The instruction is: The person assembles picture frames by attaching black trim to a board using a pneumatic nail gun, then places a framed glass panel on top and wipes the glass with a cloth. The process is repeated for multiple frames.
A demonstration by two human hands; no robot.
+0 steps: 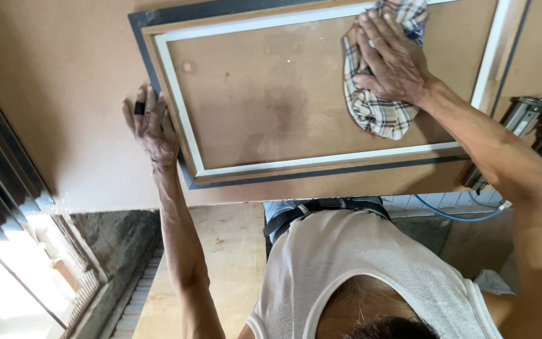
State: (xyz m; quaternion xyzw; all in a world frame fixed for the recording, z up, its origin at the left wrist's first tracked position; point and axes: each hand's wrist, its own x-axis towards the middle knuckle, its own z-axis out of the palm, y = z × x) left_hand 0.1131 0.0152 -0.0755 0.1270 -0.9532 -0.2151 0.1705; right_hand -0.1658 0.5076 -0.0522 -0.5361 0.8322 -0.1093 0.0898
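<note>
Framed brown panel (265,100) lies flat on workbench (64,94). I see right hand (393,59) spread flat, pressing checked cloth (377,107) on panel's far corner. Left hand (152,125) grips panel's near edge, fingers curled. My judgement: hard wipe could slide panel toward nail gun (534,116) if left grip slackens.
</note>
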